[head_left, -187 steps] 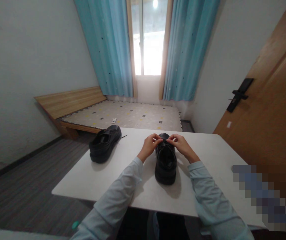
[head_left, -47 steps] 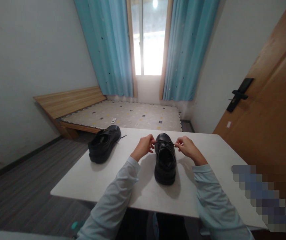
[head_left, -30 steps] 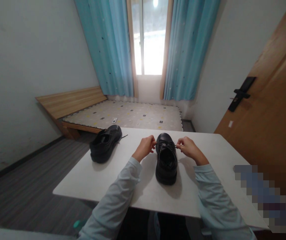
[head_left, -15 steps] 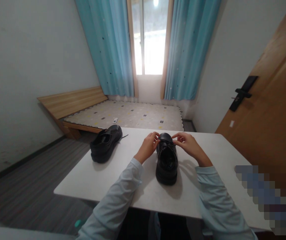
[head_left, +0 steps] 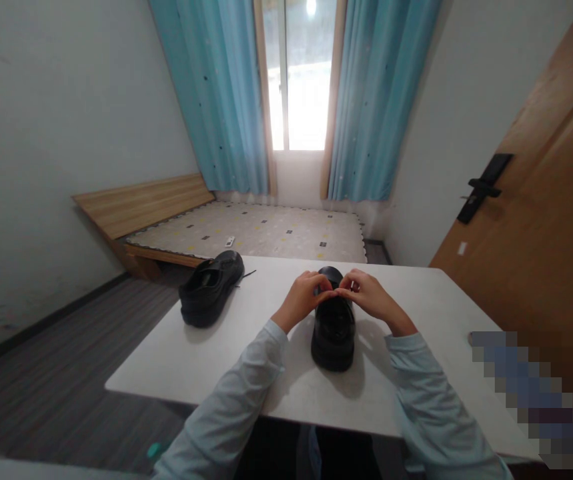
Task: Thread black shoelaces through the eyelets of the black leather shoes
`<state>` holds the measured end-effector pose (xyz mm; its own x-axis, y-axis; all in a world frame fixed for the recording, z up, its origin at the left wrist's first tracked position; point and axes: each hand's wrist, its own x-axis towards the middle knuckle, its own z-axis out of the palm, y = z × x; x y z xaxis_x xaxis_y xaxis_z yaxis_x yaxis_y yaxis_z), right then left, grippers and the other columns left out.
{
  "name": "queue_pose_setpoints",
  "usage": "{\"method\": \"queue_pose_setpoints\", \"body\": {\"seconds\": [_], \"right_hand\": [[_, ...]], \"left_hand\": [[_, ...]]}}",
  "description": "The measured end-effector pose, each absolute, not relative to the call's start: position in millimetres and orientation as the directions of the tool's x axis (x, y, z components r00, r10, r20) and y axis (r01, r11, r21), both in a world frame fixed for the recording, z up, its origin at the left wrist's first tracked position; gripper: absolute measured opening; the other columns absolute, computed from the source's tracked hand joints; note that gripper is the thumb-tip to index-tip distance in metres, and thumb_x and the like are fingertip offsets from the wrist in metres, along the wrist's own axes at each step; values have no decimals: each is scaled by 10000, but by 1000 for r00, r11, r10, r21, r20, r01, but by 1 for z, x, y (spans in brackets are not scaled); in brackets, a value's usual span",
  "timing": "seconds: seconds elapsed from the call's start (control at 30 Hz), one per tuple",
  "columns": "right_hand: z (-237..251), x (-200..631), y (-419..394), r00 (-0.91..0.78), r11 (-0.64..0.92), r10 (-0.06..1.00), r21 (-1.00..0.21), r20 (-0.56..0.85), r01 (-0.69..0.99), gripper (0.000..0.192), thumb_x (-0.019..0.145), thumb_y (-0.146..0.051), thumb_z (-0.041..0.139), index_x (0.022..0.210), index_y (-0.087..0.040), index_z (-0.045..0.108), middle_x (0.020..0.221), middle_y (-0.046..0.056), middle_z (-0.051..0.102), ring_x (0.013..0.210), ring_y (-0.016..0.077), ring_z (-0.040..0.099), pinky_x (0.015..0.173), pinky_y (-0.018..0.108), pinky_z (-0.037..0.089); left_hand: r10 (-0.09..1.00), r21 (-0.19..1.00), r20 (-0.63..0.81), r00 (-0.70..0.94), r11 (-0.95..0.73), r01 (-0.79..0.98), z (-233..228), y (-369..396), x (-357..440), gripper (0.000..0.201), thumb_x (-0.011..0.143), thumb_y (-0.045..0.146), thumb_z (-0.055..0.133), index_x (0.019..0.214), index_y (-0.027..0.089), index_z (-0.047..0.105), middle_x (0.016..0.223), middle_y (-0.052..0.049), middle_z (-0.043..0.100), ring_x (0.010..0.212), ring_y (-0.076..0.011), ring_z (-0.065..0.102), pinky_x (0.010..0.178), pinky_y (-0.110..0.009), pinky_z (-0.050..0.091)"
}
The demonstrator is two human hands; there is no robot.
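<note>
A black lace-up shoe (head_left: 333,347) rests upright on the white table (head_left: 276,393), its heel toward me and its toe pointing away. My left hand (head_left: 305,298) comes over the lacing from the left with thumb and fingers pinched on the shoelace. From the other side, my right hand (head_left: 370,298) pinches the shoelace too, and the thumb tips of both hands meet above the shoe's opening. The fingers and the dark leather hide most of the lace. Further left stands a second black shoe (head_left: 211,290), untouched, with loose lace ends trailing to its right.
Beyond the table is a bed (head_left: 276,230) with a patterned mattress, on which lies a small white object (head_left: 230,241). A wooden door (head_left: 531,220) with a black handle stands to the right. Blurred blocks cover something at the table's right edge.
Both hands have moved inward from the shoe's sides to above its lacing and now meet at the thumbs. Neither shoe has visibly moved on the table.
</note>
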<state>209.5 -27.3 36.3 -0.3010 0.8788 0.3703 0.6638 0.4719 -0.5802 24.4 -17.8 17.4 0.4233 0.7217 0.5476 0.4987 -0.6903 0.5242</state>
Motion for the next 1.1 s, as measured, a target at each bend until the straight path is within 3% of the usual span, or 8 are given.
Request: {"method": "queue_pose_setpoints", "body": {"seconds": [0.2, 0.43, 0.67, 0.8, 1.1], "right_hand": [[33, 212, -26, -307, 487, 871, -585, 384, 649, 135, 758, -256, 625, 663, -162, 606, 728, 18, 526, 633, 131, 494, 604, 260, 399], [37, 222, -24, -303, 461, 887, -622, 349, 633, 166, 745, -307, 621, 671, -161, 600, 721, 18, 562, 610, 125, 495, 593, 263, 393], [35, 233, -22, -240, 349, 937, -742, 256, 572, 172, 659, -292, 648, 591, -163, 557, 601, 12, 608, 557, 122, 511, 527, 245, 381], [33, 232, -23, -305, 333, 932, -791, 195, 514, 151, 619, -239, 630, 734, -142, 642, 651, 25, 637, 580, 133, 544, 538, 252, 414], [36, 233, -25, -370, 368, 916, -697, 157, 615, 119, 633, -180, 569, 692, -151, 669, 647, 21, 634, 584, 128, 514, 550, 252, 398]], "left_hand": [[794, 629, 457, 400, -607, 486, 19, -21, 27, 95, 828, 220, 586, 763, 155, 559, 749, 1, 588, 692, -125, 525, 669, -240, 417], [843, 667, 410, 349, -538, 515, 28, -20, 11, 91, 859, 251, 536, 824, 168, 547, 751, 11, 614, 687, -118, 553, 648, -226, 420], [796, 640, 402, 451, -597, 483, 27, -15, 2, 118, 824, 194, 573, 927, 187, 630, 823, 2, 679, 725, -113, 594, 707, -228, 455], [759, 591, 405, 510, -642, 487, 29, -14, 0, 128, 831, 146, 542, 854, 174, 665, 861, -25, 689, 804, -130, 611, 768, -246, 461], [780, 646, 305, 547, -591, 483, 28, -12, -9, 108, 832, 187, 523, 841, 157, 626, 878, -27, 625, 720, -100, 582, 672, -217, 473]]}}
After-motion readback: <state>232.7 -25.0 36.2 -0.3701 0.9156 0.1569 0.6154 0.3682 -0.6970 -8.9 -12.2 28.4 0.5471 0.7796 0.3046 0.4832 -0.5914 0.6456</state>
